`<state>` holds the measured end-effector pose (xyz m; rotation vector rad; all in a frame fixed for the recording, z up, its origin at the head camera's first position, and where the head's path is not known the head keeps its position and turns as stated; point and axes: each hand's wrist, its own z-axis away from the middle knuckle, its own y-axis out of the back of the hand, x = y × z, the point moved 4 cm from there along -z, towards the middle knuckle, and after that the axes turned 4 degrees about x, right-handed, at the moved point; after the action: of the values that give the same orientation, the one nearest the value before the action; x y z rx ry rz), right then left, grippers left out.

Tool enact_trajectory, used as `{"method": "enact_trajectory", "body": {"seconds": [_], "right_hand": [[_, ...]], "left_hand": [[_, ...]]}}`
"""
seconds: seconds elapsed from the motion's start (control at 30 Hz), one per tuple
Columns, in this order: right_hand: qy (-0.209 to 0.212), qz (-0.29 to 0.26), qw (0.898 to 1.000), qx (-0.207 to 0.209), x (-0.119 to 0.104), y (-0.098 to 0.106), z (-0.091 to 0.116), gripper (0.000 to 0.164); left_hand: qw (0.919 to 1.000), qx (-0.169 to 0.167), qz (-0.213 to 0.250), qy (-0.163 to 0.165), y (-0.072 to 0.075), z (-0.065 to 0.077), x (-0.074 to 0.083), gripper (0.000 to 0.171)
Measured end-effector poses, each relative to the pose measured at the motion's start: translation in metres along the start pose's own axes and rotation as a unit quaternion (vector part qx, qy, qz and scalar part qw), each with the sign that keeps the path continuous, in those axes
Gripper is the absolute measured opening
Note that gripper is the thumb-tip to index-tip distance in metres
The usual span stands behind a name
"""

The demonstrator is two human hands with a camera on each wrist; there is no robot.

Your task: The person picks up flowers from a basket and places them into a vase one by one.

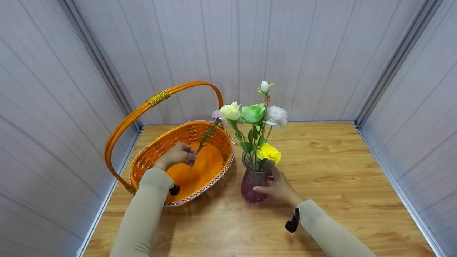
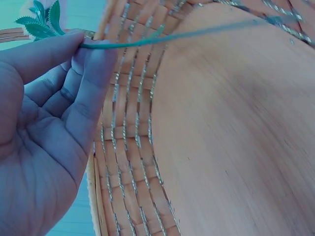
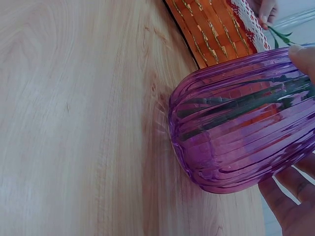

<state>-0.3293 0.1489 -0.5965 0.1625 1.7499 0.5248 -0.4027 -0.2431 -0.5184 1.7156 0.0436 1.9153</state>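
Over the orange woven basket (image 1: 142,157), my left hand (image 1: 180,156) pinches the thin green stem (image 2: 142,43) of a pale purple flower (image 1: 217,114) between thumb and fingertips. The flower's head leans up and right, near the basket's far rim; its lower stem slants down over the basket floor. My right hand (image 1: 278,187) holds a ribbed purple glass vase (image 3: 236,128) from its right side, thumb in front, fingers behind. Out of the vase rise a cream rose (image 1: 231,111), a green rose (image 1: 253,113), white flowers (image 1: 277,116) and a yellow carnation (image 1: 269,153). Dark stems show through the glass.
The basket's tall arched handle (image 1: 117,139) stands up on the left. Basket and vase stand side by side on a wooden table (image 1: 339,171). Pale panel walls (image 1: 303,53) enclose the table at the back and both sides.
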Motion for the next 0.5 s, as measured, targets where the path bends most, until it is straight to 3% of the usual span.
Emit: {"method": "enact_trajectory", "body": {"seconds": [0.23,0.5], "right_hand": [[-0.022,-0.006,1.000,0.005,0.000,0.001,0.000,0.101],[-0.018,-0.007,1.000,0.003,0.000,0.000,0.001,0.101]], "left_hand": [[0.9994,-0.004,0.034,-0.008,-0.003,0.004,0.006,0.016],[0.9981,-0.003,0.061,-0.005,-0.011,0.006,0.015,0.014]]}}
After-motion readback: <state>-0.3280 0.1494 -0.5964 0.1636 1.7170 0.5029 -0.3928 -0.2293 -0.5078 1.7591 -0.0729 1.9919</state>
